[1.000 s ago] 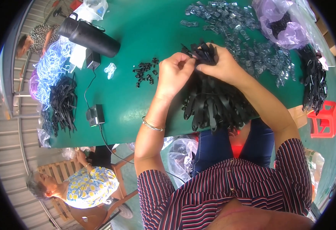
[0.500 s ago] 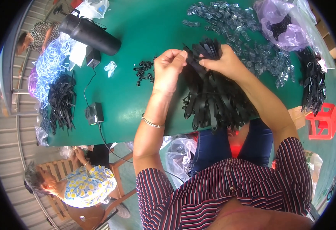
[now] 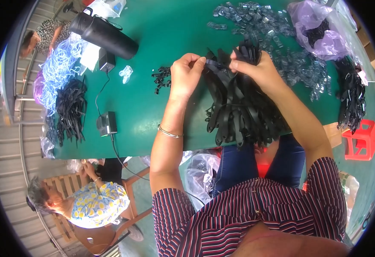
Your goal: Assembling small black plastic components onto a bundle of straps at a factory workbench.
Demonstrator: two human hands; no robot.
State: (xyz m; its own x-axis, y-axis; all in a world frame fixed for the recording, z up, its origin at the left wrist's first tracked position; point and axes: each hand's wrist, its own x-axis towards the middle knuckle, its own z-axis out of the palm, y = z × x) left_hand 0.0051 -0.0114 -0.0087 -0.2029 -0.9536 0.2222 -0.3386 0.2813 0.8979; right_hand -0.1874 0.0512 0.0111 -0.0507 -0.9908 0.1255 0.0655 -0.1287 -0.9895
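Observation:
A thick bundle of black straps [image 3: 243,113] hangs over the near edge of the green table, its looped ends toward me. My right hand [image 3: 262,73] is wrapped round the upper part of the bundle, and strap ends stick up above its fingers. To the left, my left hand [image 3: 186,75] pinches the end of one black strap between thumb and fingertips. That strap runs across toward the bundle. Small black plastic parts [image 3: 162,79] lie on the table just left of my left hand. Whether a small part sits in the pinch is too small to tell.
Clear plastic buckles [image 3: 277,43] are heaped at the far right, beside a purple plastic bag [image 3: 320,36]. A black bottle [image 3: 104,36], blue cords [image 3: 61,64], more black straps [image 3: 71,109] and a corded black device [image 3: 107,123] occupy the left. Another person [image 3: 93,201] sits at lower left.
My right hand has shifted right with the bundle top, widening the gap between my hands. My left hand keeps its pinch on the strap end, nearly in place.

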